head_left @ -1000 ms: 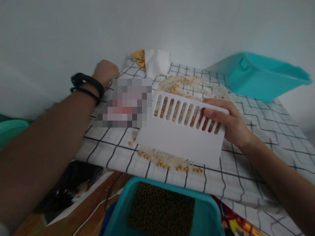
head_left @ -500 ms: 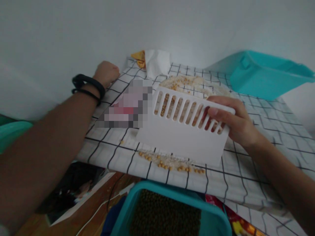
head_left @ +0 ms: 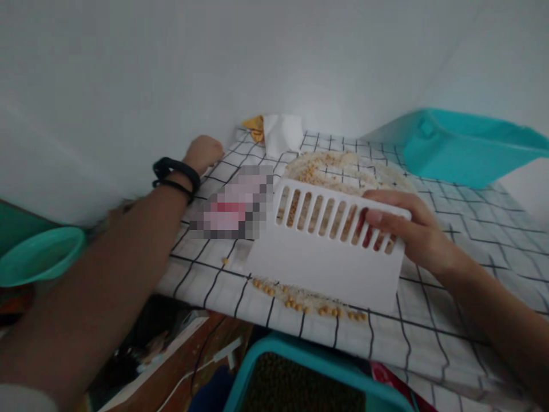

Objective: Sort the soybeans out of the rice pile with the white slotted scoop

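Note:
My right hand [head_left: 422, 232] grips the right end of a white slotted plastic panel [head_left: 323, 266], thumb in front and other fingers behind. The panel leans on the checked tablecloth [head_left: 429, 303], its lower edge behind a row of yellow bean-like grains and pale crumbs [head_left: 304, 304] at the table's front edge. More grains and crumbs [head_left: 317, 167] lie in an arc behind it. My left hand [head_left: 205, 151] is closed in a fist at the far left table edge by the wall; whatever its fingers hold is hidden. Dark bands circle that wrist.
Below the front edge stands a teal tub [head_left: 274, 345] of dark grains. Another teal tub [head_left: 463, 154] sits at the back right. White paper [head_left: 283, 134] and a yellow wrapper [head_left: 256, 128] lie at the back. A blurred flat item [head_left: 231, 203] lies left of the panel. A green basin [head_left: 43, 254] is at left.
The whole view has shifted, so the table sits lower and slightly further right. Both hands keep their places, and the panel and grains look nearly the same.

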`<state>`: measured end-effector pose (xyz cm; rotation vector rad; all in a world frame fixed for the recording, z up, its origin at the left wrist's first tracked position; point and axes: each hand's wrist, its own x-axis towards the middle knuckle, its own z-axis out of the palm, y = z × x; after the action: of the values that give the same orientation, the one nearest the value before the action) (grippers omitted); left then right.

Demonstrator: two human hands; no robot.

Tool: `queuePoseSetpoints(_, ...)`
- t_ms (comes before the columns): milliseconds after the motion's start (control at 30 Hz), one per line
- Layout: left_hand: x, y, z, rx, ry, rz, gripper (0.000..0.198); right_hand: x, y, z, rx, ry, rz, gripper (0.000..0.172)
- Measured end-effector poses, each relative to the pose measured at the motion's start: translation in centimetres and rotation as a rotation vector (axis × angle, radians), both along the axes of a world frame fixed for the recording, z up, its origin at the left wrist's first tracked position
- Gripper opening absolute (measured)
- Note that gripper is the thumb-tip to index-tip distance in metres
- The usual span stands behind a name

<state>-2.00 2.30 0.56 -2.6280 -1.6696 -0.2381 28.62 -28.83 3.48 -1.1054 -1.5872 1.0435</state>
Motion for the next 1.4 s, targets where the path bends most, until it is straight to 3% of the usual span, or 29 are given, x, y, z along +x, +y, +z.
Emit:
queuePoseSetpoints(133,0.2,-1.6,1.1,0.036,-0.079,0.101,0.046,-0.6,-0.1,0.5,-0.043,-0.126,0.023,0.031)
queuePoseSetpoints(267,-0.3,-3.2,2.8,0.112,-0.219,0.109,0.038,-0.1,0.3,0.2,-0.003,-0.109,-0.071,0.036)
queuePoseSetpoints(333,-0.6,-3.7,3.7,0.120,-0.293,0.100,0.030,0.4,0.5,-0.1,0.017,-0.047,-0.098,0.038)
queuePoseSetpoints(533,-0.8,-4.4,5.2,0.130,-0.440,0.045,0.040,0.8,0.8,-0.9,-0.055,0.110,-0.092,0.038)
queuePoseSetpoints(733,1.6,-6.0,6.2,0.096,-0.542,-0.041,0.042,1.3,1.4,-0.3,-0.095,0.244,-0.137,0.040)
queuePoseSetpoints(800,3.0,-7.6,6.7,0.051,-0.598,-0.117,0.043,1.8,1.6,0.0,-0.092,0.284,-0.155,0.043)
queuePoseSetpoints(867,4.7,-9.6,7.2,-0.076,-0.678,-0.277,0.043,2.3,1.8,0.4,-0.087,0.321,-0.188,0.045)
queuePoseSetpoints(967,7.0,-13.0,7.7,-0.112,-0.681,-0.527,0.052,3.3,1.7,0.8,-0.095,0.366,-0.218,0.047)
queuePoseSetpoints(1067,8.4,-16.1,8.2,-0.303,-0.632,-0.775,0.038,4.2,1.6,1.0,-0.107,0.358,-0.200,0.049)
queuePoseSetpoints(1133,8.3,-18.2,8.3,-0.397,-0.645,-0.843,0.027,4.6,1.6,0.9,-0.103,0.327,-0.189,0.049)
queuePoseSetpoints(1200,7.1,-20.9,8.1,-0.407,-0.674,-0.827,0.013,5.0,1.6,0.8,-0.077,0.295,-0.197,0.051)
queuePoseSetpoints(1267,4.6,-24.1,7.0,-0.359,-0.765,-0.708,0.007,5.2,1.6,0.8,-0.046,0.269,-0.219,0.052)
queuePoseSetpoints(1333,1.1,-27.6,4.8,-0.349,-0.923,-0.505,0.007,5.4,1.5,1.0,-0.018,0.241,-0.245,0.050)
queuePoseSetpoints(1400,-2.6,-30.6,1.8,-0.308,-0.923,-0.320,0.008,5.7,1.4,1.5,0.033,0.209,-0.298,0.047)
